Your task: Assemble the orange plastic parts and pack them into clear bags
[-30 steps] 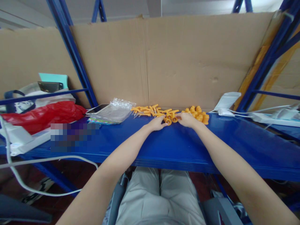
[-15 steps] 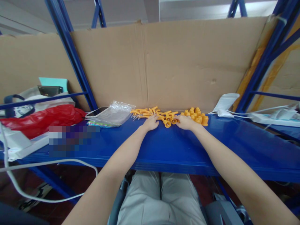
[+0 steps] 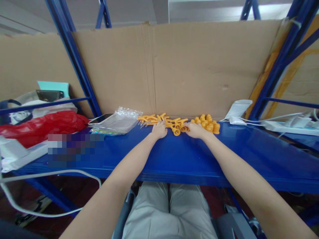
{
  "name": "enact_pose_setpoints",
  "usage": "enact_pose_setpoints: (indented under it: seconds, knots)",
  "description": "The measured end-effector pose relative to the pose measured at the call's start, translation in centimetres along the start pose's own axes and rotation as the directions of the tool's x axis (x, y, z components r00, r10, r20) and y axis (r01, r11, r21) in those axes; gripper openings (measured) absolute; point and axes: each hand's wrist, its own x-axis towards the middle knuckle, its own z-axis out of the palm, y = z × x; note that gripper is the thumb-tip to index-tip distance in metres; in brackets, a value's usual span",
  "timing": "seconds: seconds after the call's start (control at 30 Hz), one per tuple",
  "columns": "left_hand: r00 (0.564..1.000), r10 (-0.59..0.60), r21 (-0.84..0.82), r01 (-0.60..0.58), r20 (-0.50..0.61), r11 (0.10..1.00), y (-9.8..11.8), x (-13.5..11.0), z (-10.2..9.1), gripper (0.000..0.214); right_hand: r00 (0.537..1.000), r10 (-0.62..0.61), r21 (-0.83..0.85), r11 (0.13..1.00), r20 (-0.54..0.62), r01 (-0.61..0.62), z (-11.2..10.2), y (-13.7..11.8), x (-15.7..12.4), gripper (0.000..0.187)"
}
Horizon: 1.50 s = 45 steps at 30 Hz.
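A pile of orange trumpet-shaped plastic pieces (image 3: 169, 124) lies on the blue tabletop at the foot of the cardboard. Small metal chains (image 3: 144, 124) show at its left end, and several flared bells (image 3: 177, 132) face me. Over the middle of the pile rests my left hand (image 3: 159, 129), open, its fingers spread on the thin stems. At the bell end, my right hand (image 3: 195, 130) has thumb and fingers closed at the rightmost bell; its fingertips are partly hidden. Just behind that hand stands a cluster of short orange cup-like pieces (image 3: 209, 124).
Left of the pile lie clear plastic bags (image 3: 122, 121) and a phone (image 3: 101, 119). A red plastic bag (image 3: 47, 126) and a white cable (image 3: 62, 172) are farther left. A white charger-like item (image 3: 238, 111) with cords sits at right. Blue posts (image 3: 77, 63) and cardboard (image 3: 194, 66) bound the table.
The view has shifted slightly, so everything sits a little farther left. Both hands stay at nearly the same places on the orange pieces; the left fingers reach slightly more over the stems.
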Motion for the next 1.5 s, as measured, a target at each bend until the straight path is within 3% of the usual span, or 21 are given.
enact_pose_setpoints:
  seconds: [0.27, 0.5, 0.73, 1.0, 1.13, 1.23, 1.37, 1.5]
  knots:
    - [0.991, -0.014, 0.158, -0.007, 0.135, 0.987, 0.6, 1.0, -1.3, 0.050, 0.999, 0.015, -0.005, 1.000, 0.049, -0.015, -0.7, -0.8, -0.5, 0.040]
    - [0.991, 0.133, 0.195, -0.128, -0.015, 0.973, 0.0, 2.5, -1.3, 0.043, 0.999, 0.006, 0.003, 1.000, 0.040, -0.006, -0.6, -0.8, -0.4, 0.039]
    - [0.995, 0.094, 0.249, -0.086, -0.018, 0.965, 0.5, 3.9, -1.9, 0.035, 0.999, 0.011, -0.006, 1.000, 0.051, -0.011, -0.7, -0.9, -0.4, 0.036]
    - [0.997, 0.025, 0.182, -0.012, -0.069, 0.983, 0.7, 4.3, -2.5, 0.035, 0.998, 0.011, -0.004, 1.000, 0.063, -0.011, -0.8, -1.0, -0.4, 0.036]
    - [0.985, -0.134, 0.056, 0.140, -0.112, 0.988, 0.1, 4.2, -3.2, 0.040, 0.998, 0.010, -0.006, 1.000, 0.063, -0.010, -0.8, -1.0, -0.4, 0.035]
    - [0.944, -0.282, -0.123, 0.264, -0.172, 0.957, -0.9, 4.1, -3.7, 0.050, 0.998, 0.021, -0.004, 1.000, 0.063, -0.021, -0.7, -1.0, -0.4, 0.036]
    - [0.877, -0.404, -0.358, 0.301, -0.261, 0.884, -2.6, 3.8, -4.4, 0.060, 0.998, 0.024, -0.003, 1.000, 0.058, -0.024, -0.7, -1.0, -0.4, 0.037]
    - [0.791, -0.531, -0.625, 0.254, -0.304, 0.738, -4.3, 3.9, -4.6, 0.050, 0.998, 0.022, 0.004, 1.000, 0.060, -0.023, -0.7, -1.0, -0.4, 0.038]
